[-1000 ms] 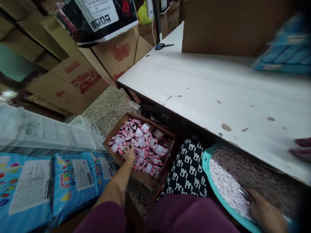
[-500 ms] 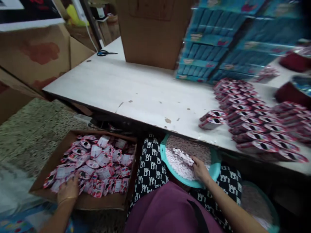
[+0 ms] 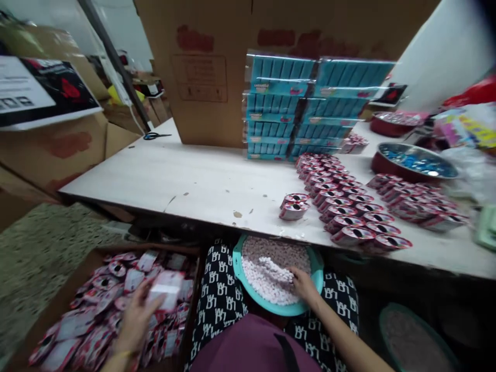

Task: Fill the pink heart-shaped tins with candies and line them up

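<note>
My left hand is raised over a cardboard box of pink-and-white packets on the floor at lower left, and its fingers pinch one white packet. My right hand rests in a teal bowl on my lap, fingers curled into the small white and pink candies; what they hold is hidden. On the white table above the bowl lie rows of filled pink packets, with two apart at the near end.
A stack of teal boxes stands before a large cardboard carton at the table's back. Scissors lie at the far left. A red pan with blue pieces sits at right. Another teal bowl is at lower right.
The view has swung right and up. My left hand has lifted out of the box with a packet in its fingers. My right hand stays in the teal bowl.
</note>
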Demonstrator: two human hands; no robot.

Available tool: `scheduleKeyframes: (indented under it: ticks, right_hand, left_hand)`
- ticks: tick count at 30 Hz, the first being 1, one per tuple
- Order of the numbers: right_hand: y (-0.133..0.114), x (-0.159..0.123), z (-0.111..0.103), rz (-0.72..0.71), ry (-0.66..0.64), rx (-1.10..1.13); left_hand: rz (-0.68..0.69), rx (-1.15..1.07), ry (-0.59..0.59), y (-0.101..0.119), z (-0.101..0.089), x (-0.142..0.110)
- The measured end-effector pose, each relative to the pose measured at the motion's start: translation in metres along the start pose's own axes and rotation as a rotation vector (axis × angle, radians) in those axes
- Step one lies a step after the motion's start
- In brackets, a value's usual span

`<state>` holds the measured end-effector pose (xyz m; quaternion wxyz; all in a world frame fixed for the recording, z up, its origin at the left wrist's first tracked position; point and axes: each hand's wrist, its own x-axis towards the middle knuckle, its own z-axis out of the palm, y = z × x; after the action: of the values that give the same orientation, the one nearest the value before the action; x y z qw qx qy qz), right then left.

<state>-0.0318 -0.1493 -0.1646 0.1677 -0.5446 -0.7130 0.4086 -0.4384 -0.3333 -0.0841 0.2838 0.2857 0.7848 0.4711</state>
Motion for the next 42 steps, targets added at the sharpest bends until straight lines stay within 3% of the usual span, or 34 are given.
scheduleKeyframes:
  ticks: [2, 4, 8, 13, 17, 26, 33, 37, 40, 42]
  right_hand:
    - [0.006, 0.0, -0.008, -0.002, -0.019, 0.01]
    - [0.009, 0.0, -0.02, -0.011, -0.041, 0.019]
    - [-0.002, -0.008, -0.051, -0.047, -0.063, 0.032]
    - [-0.035, -0.016, -0.087, -0.069, -0.091, -0.039]
    - [-0.062, -0.012, -0.1, -0.086, -0.163, -0.22]
    - [-0.117, 0.001, -0.102, -0.096, -0.268, -0.845]
    - [-0.145, 0.001, -0.092, -0.245, -0.254, -0.992]
    - [-0.131, -0.003, -0.104, -0.239, -0.204, -0.982]
    - [-0.097, -0.006, -0.107, -0.13, -0.173, -0.918]
    - [-0.071, -0.006, -0.094, -0.034, -0.17, -0.836]
  left_hand:
    - [0.068, -0.138, -0.197, 0.037, 0.048, -0.011]
    - [0.136, -0.119, -0.33, 0.063, 0.089, -0.015]
    - [0.245, -0.009, -0.53, 0.083, 0.148, -0.019]
    - [0.563, 0.22, -0.495, 0.085, 0.195, -0.02]
    - [0.69, 0.331, -0.532, 0.085, 0.221, -0.022]
    - [0.68, 0.424, -0.586, 0.076, 0.242, -0.024]
    - [0.678, 0.406, -0.579, 0.072, 0.25, -0.02]
    - [0.634, 0.332, -0.559, 0.07, 0.246, -0.015]
    - [0.585, 0.215, -0.529, 0.07, 0.233, -0.01]
    - [0.541, 0.146, -0.493, 0.068, 0.222, -0.006]
